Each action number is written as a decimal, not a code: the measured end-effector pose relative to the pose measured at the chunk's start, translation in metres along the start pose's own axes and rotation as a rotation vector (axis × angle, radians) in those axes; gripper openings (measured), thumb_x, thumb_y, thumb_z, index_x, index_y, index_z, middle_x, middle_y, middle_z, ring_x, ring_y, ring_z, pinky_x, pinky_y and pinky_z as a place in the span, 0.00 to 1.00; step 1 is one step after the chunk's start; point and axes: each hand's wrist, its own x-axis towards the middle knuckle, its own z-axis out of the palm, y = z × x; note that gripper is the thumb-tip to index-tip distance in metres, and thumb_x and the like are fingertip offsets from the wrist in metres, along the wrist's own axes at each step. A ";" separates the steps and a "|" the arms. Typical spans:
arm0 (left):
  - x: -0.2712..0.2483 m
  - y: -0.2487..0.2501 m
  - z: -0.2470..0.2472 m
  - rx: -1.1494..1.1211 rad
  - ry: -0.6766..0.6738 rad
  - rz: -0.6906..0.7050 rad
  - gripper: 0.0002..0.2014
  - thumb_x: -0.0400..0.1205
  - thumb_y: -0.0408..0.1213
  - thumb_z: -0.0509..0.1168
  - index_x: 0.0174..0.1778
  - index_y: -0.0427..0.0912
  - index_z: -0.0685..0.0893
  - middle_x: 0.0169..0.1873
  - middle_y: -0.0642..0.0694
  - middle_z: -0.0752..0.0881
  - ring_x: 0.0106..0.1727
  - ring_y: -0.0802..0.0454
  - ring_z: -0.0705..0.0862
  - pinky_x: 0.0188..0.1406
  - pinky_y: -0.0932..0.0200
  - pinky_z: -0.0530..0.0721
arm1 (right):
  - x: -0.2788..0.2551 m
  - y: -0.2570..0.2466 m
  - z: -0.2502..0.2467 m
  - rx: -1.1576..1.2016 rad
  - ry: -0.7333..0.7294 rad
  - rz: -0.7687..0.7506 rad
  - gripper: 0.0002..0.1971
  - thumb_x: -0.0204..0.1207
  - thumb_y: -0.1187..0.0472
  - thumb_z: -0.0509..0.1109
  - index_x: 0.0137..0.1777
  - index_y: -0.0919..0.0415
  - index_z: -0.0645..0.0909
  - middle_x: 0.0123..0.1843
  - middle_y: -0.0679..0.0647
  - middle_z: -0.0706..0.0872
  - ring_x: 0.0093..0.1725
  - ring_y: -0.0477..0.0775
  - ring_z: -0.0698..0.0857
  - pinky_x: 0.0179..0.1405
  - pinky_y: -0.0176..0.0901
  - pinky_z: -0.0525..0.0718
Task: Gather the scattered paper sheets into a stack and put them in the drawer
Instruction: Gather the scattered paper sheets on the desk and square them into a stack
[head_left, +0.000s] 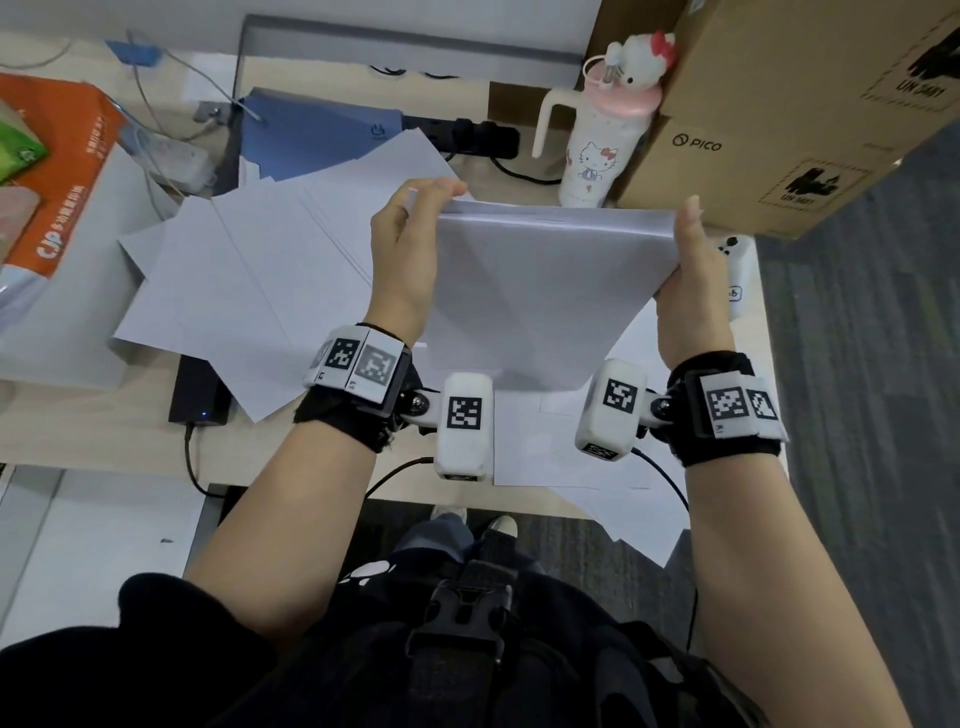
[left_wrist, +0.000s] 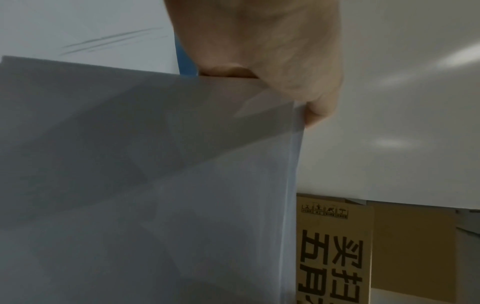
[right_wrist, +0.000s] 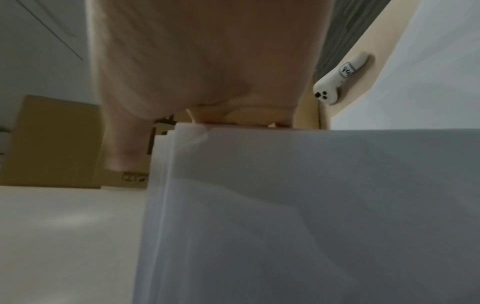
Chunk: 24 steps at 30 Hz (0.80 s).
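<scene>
A stack of white paper sheets (head_left: 550, 291) stands upright on its lower edge over the desk, held between both hands. My left hand (head_left: 410, 244) grips its left side, fingers curled over the top corner. My right hand (head_left: 685, 270) grips the right side, thumb up along the edge. In the left wrist view the stack (left_wrist: 155, 185) fills the lower left under my left hand (left_wrist: 259, 61). The right wrist view shows the stack (right_wrist: 311, 205) below my right hand (right_wrist: 202, 67). More loose sheets (head_left: 228, 291) lie fanned on the desk to the left, others (head_left: 571, 447) under the stack. No drawer is visible.
A cat-themed cup (head_left: 602, 135) and a cardboard box (head_left: 779, 119) stand at the back right. A white controller (head_left: 735, 275) lies by the right hand. An orange packet (head_left: 57, 171), a blue folder (head_left: 311, 135) and a black box (head_left: 200, 389) sit to the left.
</scene>
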 end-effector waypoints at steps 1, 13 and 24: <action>0.001 0.000 -0.001 -0.002 0.003 0.002 0.10 0.84 0.39 0.57 0.44 0.45 0.85 0.39 0.60 0.81 0.42 0.64 0.76 0.34 0.82 0.72 | 0.001 0.000 0.002 0.003 0.003 0.028 0.38 0.66 0.34 0.73 0.44 0.77 0.76 0.39 0.53 0.74 0.41 0.48 0.74 0.49 0.43 0.68; -0.007 -0.006 -0.004 0.046 -0.042 0.048 0.12 0.85 0.46 0.56 0.51 0.46 0.84 0.44 0.57 0.83 0.45 0.67 0.78 0.44 0.77 0.73 | 0.002 0.002 0.011 -0.061 0.161 0.053 0.08 0.68 0.55 0.66 0.30 0.57 0.79 0.38 0.44 0.74 0.37 0.37 0.75 0.41 0.31 0.70; 0.000 -0.025 -0.029 0.129 -0.300 0.042 0.14 0.63 0.25 0.80 0.32 0.43 0.82 0.29 0.57 0.84 0.36 0.58 0.83 0.37 0.66 0.80 | 0.002 0.003 0.012 -0.074 0.169 -0.112 0.10 0.71 0.56 0.61 0.31 0.55 0.77 0.32 0.42 0.79 0.38 0.39 0.75 0.44 0.30 0.69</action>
